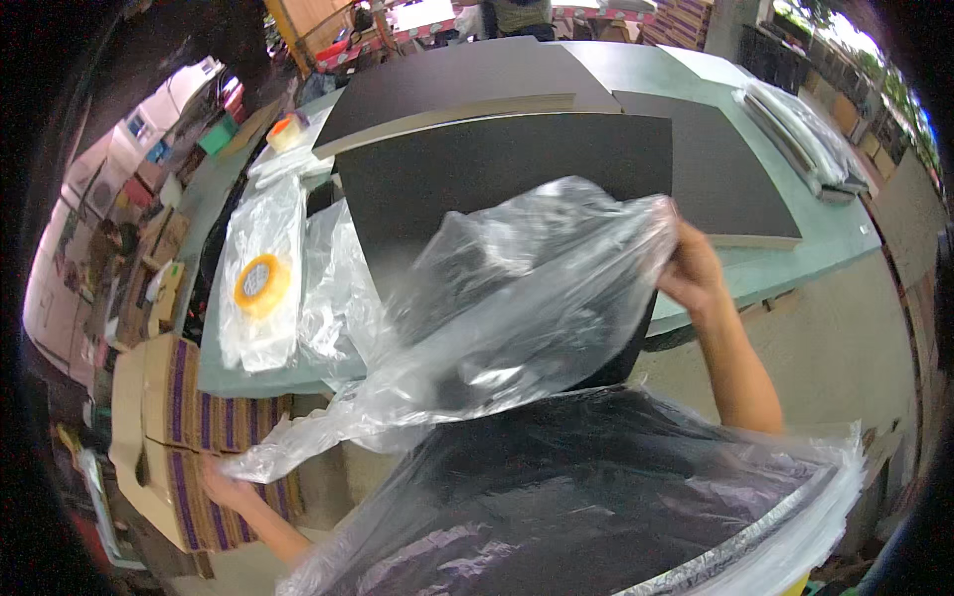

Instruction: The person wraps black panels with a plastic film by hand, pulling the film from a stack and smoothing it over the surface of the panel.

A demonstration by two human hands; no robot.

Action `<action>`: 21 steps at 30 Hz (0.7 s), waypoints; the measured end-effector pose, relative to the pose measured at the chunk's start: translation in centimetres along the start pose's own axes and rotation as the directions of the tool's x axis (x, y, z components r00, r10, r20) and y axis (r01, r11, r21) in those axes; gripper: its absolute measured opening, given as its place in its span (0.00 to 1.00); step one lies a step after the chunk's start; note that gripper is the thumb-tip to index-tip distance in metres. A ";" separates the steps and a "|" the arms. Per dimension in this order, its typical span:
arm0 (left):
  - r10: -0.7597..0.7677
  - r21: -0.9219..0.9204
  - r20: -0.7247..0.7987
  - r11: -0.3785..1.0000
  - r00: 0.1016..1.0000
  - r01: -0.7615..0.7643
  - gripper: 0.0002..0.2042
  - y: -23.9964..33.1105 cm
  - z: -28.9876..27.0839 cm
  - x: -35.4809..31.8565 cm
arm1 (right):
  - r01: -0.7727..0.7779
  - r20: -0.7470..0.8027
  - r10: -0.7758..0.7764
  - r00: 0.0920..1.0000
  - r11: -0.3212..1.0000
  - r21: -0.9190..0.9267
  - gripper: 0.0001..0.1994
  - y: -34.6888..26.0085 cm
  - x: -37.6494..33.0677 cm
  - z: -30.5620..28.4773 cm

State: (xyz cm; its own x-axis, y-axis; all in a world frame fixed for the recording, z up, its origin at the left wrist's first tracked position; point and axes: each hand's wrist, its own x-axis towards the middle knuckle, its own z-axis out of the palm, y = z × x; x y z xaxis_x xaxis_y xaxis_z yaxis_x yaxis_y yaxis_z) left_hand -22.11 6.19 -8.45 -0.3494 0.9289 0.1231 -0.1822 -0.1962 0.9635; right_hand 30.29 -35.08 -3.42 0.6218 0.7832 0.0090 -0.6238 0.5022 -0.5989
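A clear plastic bag [517,328] is stretched slantwise in front of me. My right hand [693,266] is closed on its upper right corner, and my left hand [231,487] grips its gathered lower left end. Behind the bag, a black board [507,154] rests on the green table [825,243], partly hidden by the film. Closest to me, below the held bag, lies another dark sheet covered in clear plastic [596,487]. Its right edge shows several layers of film.
Tape rolls [262,285] [285,131] sit on folded plastic bags at the table's left. Stacks of dark boards [447,84] cover the far side, with plastic-wrapped panels [803,139] at the right edge. Bundled cardboard [164,447] stands low on the left. A person [519,17] is behind the table.
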 end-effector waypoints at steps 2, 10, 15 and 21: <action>0.310 0.175 0.207 0.921 0.928 -0.347 0.08 4.0 7.0 -4.2 | -0.138 0.195 0.159 0.968 0.984 -0.115 0.07 2.4 0.8 3.5; -0.055 0.008 0.981 0.970 -0.187 -0.243 0.12 6.7 23.8 -28.1 | -0.352 0.117 0.395 0.911 0.893 -0.280 0.12 9.9 0.6 9.1; -0.074 0.090 0.996 0.919 0.057 -0.384 0.08 2.5 23.0 -23.5 | -0.411 0.523 0.278 0.806 0.898 0.156 0.19 8.5 1.8 4.9; 0.507 0.089 0.670 0.671 0.542 -0.737 0.06 9.2 22.4 -15.3 | -0.107 0.053 0.151 0.987 0.868 -0.485 0.13 5.1 -1.0 7.4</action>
State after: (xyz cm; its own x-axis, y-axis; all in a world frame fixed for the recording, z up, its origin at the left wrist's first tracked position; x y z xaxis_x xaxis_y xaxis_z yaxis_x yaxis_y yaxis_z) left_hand 2.16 -2.83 3.85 0.3344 0.6147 0.7143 0.2168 -0.7878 0.5765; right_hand 22.99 -30.61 -0.51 0.4943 0.8684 -0.0396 -0.3783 0.1739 -0.9092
